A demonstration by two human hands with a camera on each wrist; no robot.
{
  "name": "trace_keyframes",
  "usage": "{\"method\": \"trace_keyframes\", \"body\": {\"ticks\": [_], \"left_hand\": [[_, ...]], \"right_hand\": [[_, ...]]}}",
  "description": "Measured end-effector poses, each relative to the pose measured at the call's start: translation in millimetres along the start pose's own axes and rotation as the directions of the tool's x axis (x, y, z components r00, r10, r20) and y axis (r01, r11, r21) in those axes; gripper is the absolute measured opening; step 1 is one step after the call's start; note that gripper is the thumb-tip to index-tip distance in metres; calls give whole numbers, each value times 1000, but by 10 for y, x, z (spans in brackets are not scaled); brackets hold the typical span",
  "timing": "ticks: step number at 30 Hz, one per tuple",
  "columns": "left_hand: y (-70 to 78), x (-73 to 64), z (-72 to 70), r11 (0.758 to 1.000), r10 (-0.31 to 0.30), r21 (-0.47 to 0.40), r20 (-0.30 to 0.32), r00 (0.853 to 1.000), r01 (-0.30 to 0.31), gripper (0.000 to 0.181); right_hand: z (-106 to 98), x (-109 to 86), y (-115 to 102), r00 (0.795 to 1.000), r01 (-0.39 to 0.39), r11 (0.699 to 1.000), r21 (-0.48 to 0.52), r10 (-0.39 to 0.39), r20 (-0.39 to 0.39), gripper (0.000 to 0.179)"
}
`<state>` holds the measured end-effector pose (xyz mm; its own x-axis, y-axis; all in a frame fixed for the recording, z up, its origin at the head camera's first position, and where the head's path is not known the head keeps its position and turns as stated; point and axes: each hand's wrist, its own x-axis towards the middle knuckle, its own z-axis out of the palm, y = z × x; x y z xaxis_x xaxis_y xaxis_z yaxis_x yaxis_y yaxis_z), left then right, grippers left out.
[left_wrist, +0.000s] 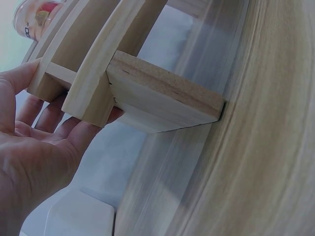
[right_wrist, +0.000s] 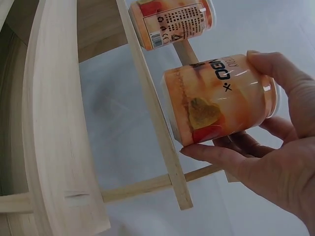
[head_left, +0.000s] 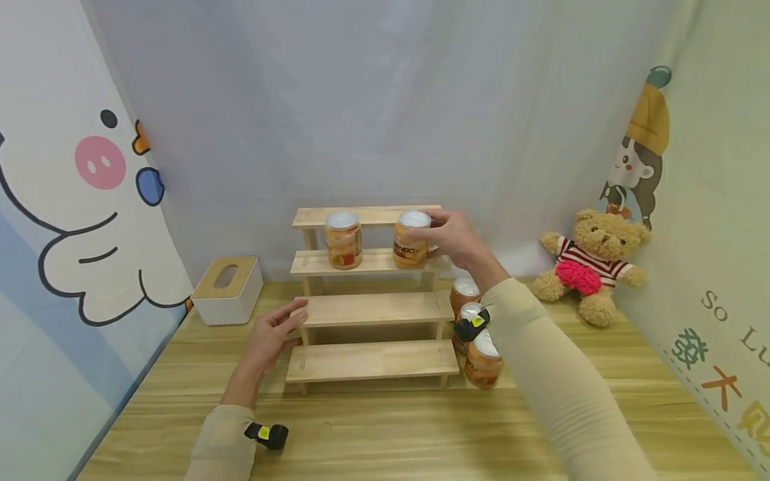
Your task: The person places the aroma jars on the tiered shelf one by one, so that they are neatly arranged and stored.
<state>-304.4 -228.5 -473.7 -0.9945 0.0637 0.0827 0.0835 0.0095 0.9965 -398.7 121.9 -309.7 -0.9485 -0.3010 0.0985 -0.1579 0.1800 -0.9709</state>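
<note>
Head view, nearest first: the left hand (head_left: 269, 338) rests with straight, relaxed fingers against the left end of the tiered pale wooden step shelf (head_left: 371, 308), touching its second step and holding nothing. Further back, the right hand (head_left: 452, 238) curls its fingers and thumb round the orange-labelled jar with a white lid (head_left: 412, 239), upright on the third step, toward its right end. A second orange jar of the same kind (head_left: 343, 240) stands on that step, near it on the left and not touching.
</note>
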Motion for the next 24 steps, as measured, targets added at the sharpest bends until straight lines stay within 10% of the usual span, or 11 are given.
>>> {"method": "trace_keyframes", "body": {"ticks": [24], "left_hand": [[-9, 6, 11, 1000, -3, -17, -12, 1000, 3, 54]], "right_hand": [[254, 63, -48, 998, -17, 1000, 11, 18, -61, 66]]}}
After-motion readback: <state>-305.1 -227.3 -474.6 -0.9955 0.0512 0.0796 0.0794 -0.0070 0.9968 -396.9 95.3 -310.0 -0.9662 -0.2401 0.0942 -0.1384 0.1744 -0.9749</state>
